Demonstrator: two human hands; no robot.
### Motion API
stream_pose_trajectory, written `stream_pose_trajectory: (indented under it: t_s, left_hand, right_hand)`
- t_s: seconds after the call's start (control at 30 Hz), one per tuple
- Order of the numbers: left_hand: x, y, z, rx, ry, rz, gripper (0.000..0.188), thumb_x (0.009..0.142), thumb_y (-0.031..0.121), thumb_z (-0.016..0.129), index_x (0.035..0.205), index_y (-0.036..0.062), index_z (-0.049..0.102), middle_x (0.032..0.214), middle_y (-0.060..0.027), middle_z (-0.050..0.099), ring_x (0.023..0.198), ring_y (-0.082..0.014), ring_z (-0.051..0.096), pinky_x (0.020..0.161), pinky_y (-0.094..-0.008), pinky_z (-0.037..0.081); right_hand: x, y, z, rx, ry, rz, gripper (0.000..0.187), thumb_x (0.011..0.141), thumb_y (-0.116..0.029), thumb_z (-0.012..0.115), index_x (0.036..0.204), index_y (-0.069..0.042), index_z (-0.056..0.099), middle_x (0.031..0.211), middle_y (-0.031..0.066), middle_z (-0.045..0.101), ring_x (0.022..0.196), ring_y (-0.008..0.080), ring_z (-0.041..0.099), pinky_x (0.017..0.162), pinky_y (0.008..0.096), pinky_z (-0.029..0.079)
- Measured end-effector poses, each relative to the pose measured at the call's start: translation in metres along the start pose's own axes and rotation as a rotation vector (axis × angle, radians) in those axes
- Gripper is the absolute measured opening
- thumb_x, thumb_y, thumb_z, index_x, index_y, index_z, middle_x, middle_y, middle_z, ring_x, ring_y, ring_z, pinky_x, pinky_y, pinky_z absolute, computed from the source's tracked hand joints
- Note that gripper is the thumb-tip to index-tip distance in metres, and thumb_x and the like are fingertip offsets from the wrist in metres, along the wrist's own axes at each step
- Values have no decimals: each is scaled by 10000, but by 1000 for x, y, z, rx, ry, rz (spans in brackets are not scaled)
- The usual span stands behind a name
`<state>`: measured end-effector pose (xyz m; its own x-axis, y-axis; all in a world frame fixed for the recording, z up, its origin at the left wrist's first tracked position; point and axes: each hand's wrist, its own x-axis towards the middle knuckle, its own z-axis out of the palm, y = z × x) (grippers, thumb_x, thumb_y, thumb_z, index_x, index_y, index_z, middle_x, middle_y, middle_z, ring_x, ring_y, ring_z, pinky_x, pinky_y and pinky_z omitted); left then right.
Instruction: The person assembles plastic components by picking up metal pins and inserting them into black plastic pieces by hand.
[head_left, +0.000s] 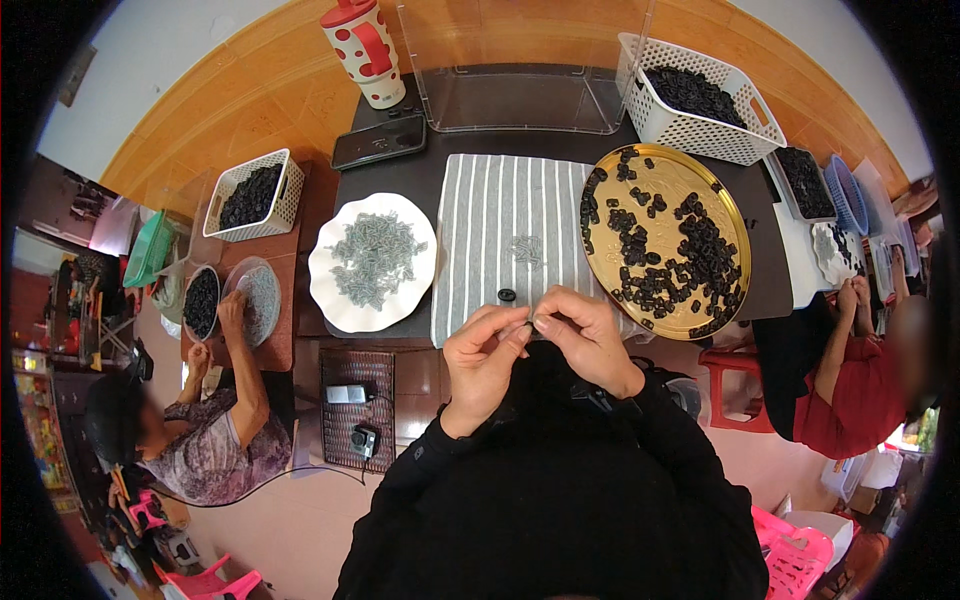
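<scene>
Head view: the person's left hand [487,350] and right hand [583,335] meet at the near edge of a striped cloth [480,240], thumb and forefinger of each drawn together. The grip on both sides looks pinched on one small piece [529,323], mostly covered by the fingertips, so its exact shape, and whether it is one part or two being joined, I cannot tell. Just beyond the fingers, a single black part [507,295] lies on the cloth, and farther up sits a small heap of grey pins [525,250]. As far as this shows, the work is under way and well short of done: the wavy-rimmed white plate [350,321] to the left holds a large pile of similar pins, the gold tray [690,170] to the right carries many loose black parts, and the white basket [650,110] behind it on the dark table [460,142] is well filled with more. Which of those are finished and which are waiting cannot be made out; only the piece in the fingers seems to be in hand.
</scene>
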<state>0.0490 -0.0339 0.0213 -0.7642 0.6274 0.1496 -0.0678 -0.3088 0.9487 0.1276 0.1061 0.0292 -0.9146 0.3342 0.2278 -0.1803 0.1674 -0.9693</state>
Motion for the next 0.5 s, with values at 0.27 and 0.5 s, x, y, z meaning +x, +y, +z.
stream_pose_trajectory:
  t_s: [0.27,0.5]
  left_hand:
    - [1,-2,-4,16,30,43,247,836,-83,637,1076,-29,669,879,-46,590,713,-77,547,602,-199,467]
    - [-5,-7,-24,-22,109,-27,276,841,-100,597,1096,-19,662,875,-22,561,711,-54,511,590,-176,430]
  right_hand:
    - [1,-3,3,106,-6,161,86,915,-65,596,890,18,597,707,-8,530,664,48,457,586,214,381]
    - [14,0,-4,-270,99,5,82,860,-15,606,931,20,630,774,82,578,704,192,567,623,301,444]
